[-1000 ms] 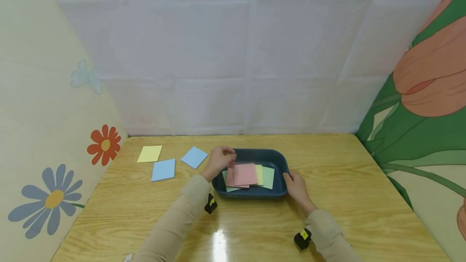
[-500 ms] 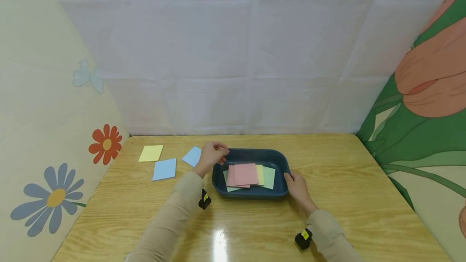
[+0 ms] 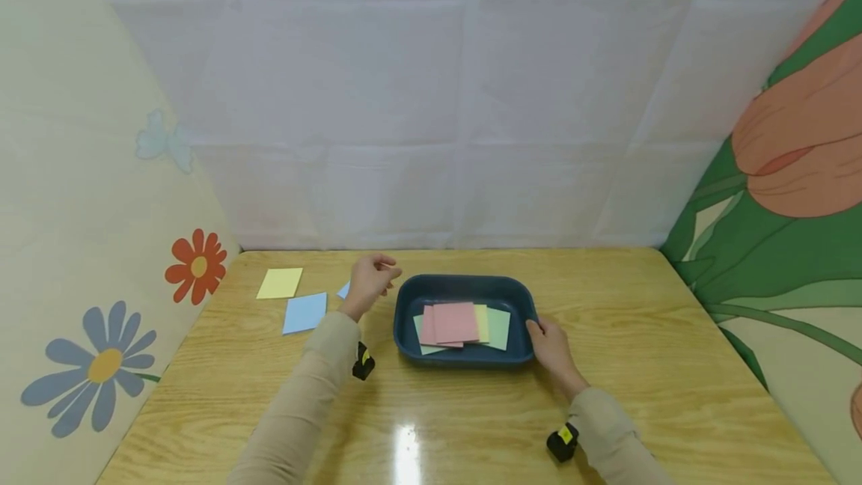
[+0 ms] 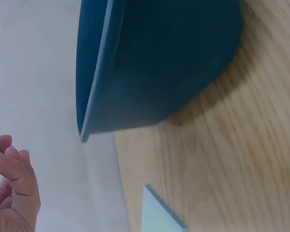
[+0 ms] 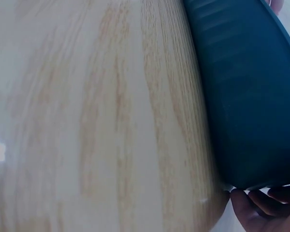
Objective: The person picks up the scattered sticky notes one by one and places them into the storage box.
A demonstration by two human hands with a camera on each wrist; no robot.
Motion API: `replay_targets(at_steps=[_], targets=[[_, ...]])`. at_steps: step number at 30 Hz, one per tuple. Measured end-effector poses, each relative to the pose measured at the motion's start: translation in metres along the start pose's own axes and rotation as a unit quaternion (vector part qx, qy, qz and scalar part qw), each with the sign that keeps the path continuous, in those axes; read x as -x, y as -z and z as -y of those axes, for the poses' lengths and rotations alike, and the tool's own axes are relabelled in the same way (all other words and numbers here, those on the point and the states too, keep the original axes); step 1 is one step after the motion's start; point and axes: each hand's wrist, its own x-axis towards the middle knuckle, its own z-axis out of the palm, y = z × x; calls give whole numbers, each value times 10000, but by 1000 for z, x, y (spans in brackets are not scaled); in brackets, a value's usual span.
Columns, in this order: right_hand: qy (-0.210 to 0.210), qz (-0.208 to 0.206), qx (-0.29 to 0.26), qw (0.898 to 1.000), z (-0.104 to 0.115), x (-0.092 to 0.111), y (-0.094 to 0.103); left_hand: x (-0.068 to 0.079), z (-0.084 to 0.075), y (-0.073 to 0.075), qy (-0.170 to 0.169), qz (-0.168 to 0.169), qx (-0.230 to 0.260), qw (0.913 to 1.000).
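A dark blue plastic tray [image 3: 465,360] stands on the wooden table. Inside it pink sticky notes [image 3: 455,322] overlap a yellow sticky note [image 3: 481,324] and green ones [image 3: 498,329]. My right hand [image 3: 554,350] grips the tray's right end; in the right wrist view its fingers [image 5: 251,212] curl at the tray's end. Left of the tray, my left hand [image 3: 370,281] is raised, fingers loosely bent and holding nothing. It partly covers a blue sticky note [image 3: 343,290], whose corner [image 4: 157,215] shows in the left wrist view.
Another blue sticky note [image 3: 305,313] and a yellow sticky note [image 3: 279,283] lie on the left of the table [image 3: 471,425]. A white sheet [image 3: 431,111] hangs behind the table's far edge. Flower-patterned panels [image 3: 101,208] flank both sides.
My left hand has moved left from above the tray to beside it, now overlapping the nearer blue sticky note. The right hand and the tray have stayed put.
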Motion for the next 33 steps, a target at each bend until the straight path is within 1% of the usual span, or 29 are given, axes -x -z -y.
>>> replay_targets(at_steps=[4, 9, 14, 21, 29, 33], targets=[[21, -10, 33, 10000, 0, 0, 1, -4, 2, 6, 17, -112, 67, 9999], [51, -54, 44, 10000, 1, 0, 1, -10, 4, 11, -5, -205, -107, 9997], [-22, 3, 33, 10000, 2, 0, 1, -19, 4, 16, 32, -194, -293, 9994], [-3, -1, 18, 10000, 2, 2, 1, -30, 3, 27, 10, -275, -452, 9986], [40, -48, 32, 10000, 3, 2, 1, -41, 10, 35, 211, -162, -777, 9966], [-10, -39, 6, 10000, 3, 2, 0, -45, 13, 37, 316, -190, -844, 9958]])
